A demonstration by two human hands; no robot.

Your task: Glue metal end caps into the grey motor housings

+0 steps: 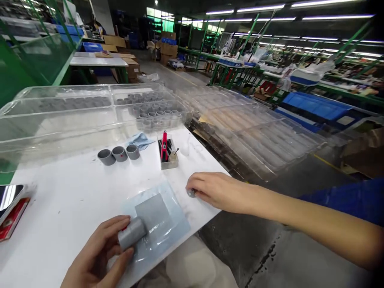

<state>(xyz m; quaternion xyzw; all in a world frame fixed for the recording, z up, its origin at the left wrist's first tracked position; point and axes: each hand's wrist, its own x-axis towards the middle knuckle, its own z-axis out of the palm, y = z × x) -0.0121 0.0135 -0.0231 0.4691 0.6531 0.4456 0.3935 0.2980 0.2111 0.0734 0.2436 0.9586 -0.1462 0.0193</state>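
The left hand [96, 252] is gripping a gray PVC sleeve [132, 234] against a gray pad [151, 214] on the white tabletop [45, 240]. The right hand [217, 193] is pinching a small gray disc [191, 193].

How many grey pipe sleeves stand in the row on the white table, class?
3. The grey pipe sleeves stand in one row on the white table: one at the left end, one in the middle, and one at the right end, nearest the blue cloth.

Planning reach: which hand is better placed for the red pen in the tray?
Right, probably: the right hand sits nearer the red pen, over a small gray piece; the left hand grips a gray tube.
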